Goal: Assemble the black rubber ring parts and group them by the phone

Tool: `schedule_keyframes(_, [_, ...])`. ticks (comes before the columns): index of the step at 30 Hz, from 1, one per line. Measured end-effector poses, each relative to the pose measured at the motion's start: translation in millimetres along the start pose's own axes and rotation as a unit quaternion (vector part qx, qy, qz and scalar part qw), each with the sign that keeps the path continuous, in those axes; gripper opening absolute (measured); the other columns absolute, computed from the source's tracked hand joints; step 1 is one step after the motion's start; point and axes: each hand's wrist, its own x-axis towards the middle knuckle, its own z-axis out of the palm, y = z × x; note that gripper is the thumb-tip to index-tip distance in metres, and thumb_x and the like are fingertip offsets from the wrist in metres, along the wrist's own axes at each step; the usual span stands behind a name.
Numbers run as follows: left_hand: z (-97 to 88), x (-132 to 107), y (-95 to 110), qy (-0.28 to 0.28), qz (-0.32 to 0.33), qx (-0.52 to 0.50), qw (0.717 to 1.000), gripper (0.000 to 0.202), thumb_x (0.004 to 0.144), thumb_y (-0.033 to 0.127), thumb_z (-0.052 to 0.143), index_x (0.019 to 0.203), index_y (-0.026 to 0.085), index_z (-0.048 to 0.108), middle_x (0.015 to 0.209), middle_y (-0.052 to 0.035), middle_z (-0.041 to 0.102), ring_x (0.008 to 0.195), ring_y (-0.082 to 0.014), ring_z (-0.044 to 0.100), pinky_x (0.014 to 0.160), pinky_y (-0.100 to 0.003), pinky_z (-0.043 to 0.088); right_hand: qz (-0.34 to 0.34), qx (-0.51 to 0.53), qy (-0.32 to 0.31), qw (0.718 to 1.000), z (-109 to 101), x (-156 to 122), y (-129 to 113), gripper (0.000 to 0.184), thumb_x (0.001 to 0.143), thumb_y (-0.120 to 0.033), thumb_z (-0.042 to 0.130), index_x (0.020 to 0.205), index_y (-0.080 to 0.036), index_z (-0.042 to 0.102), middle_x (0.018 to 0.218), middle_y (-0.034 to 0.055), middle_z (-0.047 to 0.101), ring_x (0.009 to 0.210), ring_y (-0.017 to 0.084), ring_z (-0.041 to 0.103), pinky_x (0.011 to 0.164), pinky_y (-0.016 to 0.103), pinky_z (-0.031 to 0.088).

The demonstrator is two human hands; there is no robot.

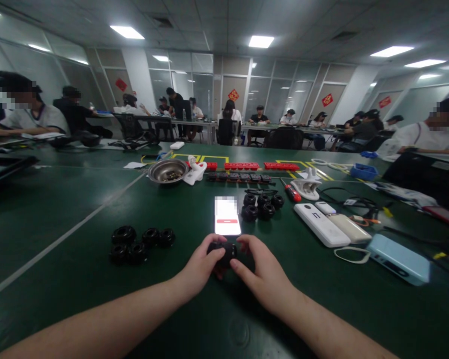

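Both of my hands meet low in the middle of the green table (60, 209). My left hand (202, 267) and my right hand (262, 271) have their fingers wrapped round one small black wheel (224, 251), which sits between them just above the table top. A lit phone (227, 217) lies flat directly beyond the wheel. To the left rests a cluster of several black wheels (140, 242); a second cluster of black wheels (262, 206) lies to the right of the phone.
A metal bowl (168, 171), red parts (260, 165), a row of black parts (239, 176) and a red screwdriver (291, 191) lie further back. White power banks (331, 224) and a pale blue box (398, 258) sit right. Other people sit at tables around.
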Motion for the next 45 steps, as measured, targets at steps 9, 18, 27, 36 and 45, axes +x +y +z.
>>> schedule_keyframes(9, [-0.7,1.7,-1.8,-0.001,-0.002,0.025,1.0,0.027,0.075,0.038,0.047,0.092,0.019,0.04,0.076,-0.0002,0.052,0.06,-0.013,0.057,0.052,-0.026,0.045,-0.027,-0.027,-0.052,0.998,6.6,2.5,9.2,0.038,0.071,-0.013,0.059,0.107,-0.018,0.05,0.1,0.0066,0.057,0.092,0.02,0.051,0.08,0.035,0.041])
schedule_keyframes(18, [-0.6,-3.8,3.4,0.005,0.034,-0.006,0.999,0.037,0.063,0.021,0.057,0.097,0.021,0.041,0.092,-0.0018,0.047,0.082,-0.0177,0.052,0.065,-0.029,0.045,0.016,0.008,-0.054,0.998,-0.1,1.6,2.7,0.032,0.079,-0.032,0.053,0.108,-0.019,0.05,0.093,0.0057,0.059,0.083,0.02,0.054,0.073,0.033,0.042])
schedule_keyframes(27, [-3.0,1.5,-5.8,-0.001,0.039,-0.027,0.999,0.036,0.07,0.038,0.053,0.099,0.02,0.041,0.094,-0.004,0.048,0.082,-0.0187,0.054,0.064,-0.03,0.046,-0.033,0.004,-0.032,0.999,4.4,1.6,10.2,0.031,0.077,-0.017,0.053,0.107,-0.02,0.05,0.094,0.0059,0.058,0.084,0.02,0.053,0.074,0.034,0.043])
schedule_keyframes(36, [-1.3,-1.5,1.4,-0.008,0.024,-0.035,0.999,0.03,0.07,0.027,0.055,0.095,0.02,0.041,0.091,-0.0023,0.049,0.073,-0.0144,0.054,0.059,-0.026,0.044,-0.081,0.011,0.007,0.997,0.2,0.2,5.0,0.043,0.073,-0.016,0.057,0.113,-0.022,0.043,0.106,0.005,0.053,0.096,0.019,0.049,0.083,0.035,0.039])
schedule_keyframes(45, [-4.3,-0.6,-2.6,-0.033,0.027,-0.021,0.999,0.034,0.071,0.032,0.053,0.101,0.021,0.041,0.094,-0.0029,0.046,0.082,-0.0178,0.052,0.066,-0.03,0.044,0.01,0.025,-0.032,0.999,1.3,2.3,5.5,0.018,0.079,-0.025,0.052,0.095,-0.017,0.054,0.082,0.0042,0.059,0.074,0.017,0.054,0.065,0.03,0.043])
